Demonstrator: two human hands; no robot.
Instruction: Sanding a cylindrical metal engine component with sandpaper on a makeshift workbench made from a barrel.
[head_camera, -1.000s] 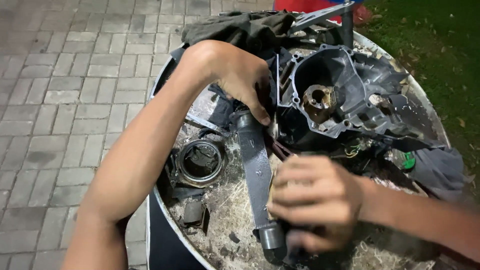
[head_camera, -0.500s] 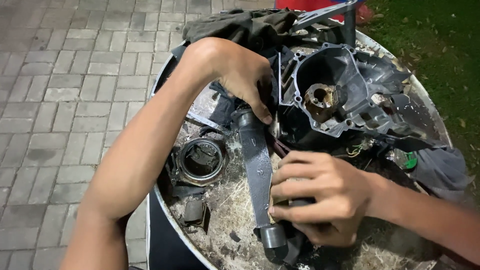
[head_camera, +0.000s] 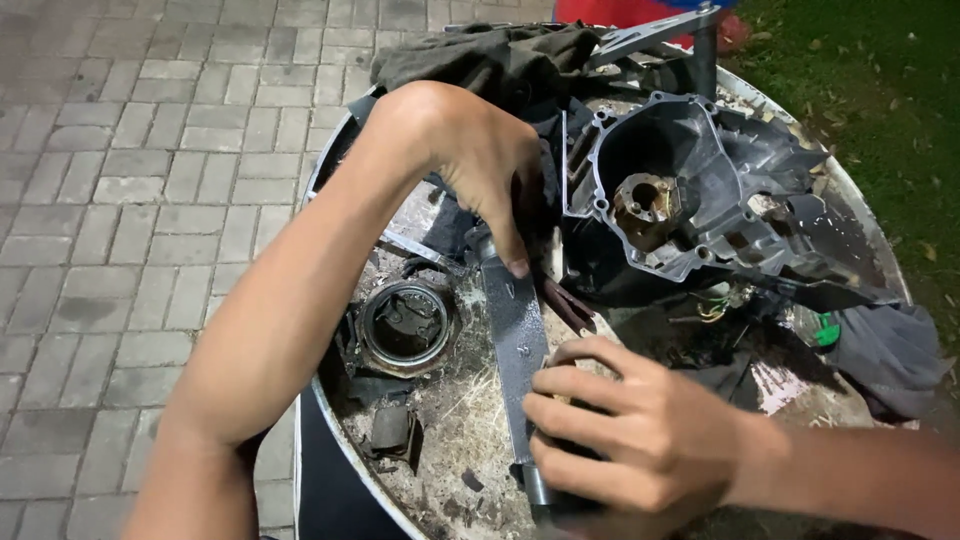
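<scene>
head view, setup: round metal drum top (head_camera: 345, 440) serves as the bench, dirty with grit and dry grass, set between paving and lawn.
left hand (head_camera: 480, 165): reaches in from above, fingers curled down against the upper end of the grey metal arm (head_camera: 515, 335), right where it meets the engine casing (head_camera: 690, 200). Fingertips press on it; can't tell if it's a full grasp, the palm hides the contact.
right hand (head_camera: 635, 440): clenched around the lower end of the grey metal arm, fingers wrapped over it, near the drum's edge.
grey metal arm: lies lengthwise on the drum top, running from the casing down toward the person, both ends under hands.
engine casing: open, bore and brass-coloured hub visible, resting tilted on the far side, dark rag (head_camera: 480, 55) behind it.
nearby: round ring part (head_camera: 405, 325) sits loose just left of the arm; small dark block (head_camera: 390, 428) below it.
risk 1: left fingertips sit at the joint, so a sudden release likely pinches them.
risk 2: greasy surface, so the right-hand grip could slip.
risk 3: casing is only resting, so a hard pull may drag it or knock loose parts off the edge.
</scene>
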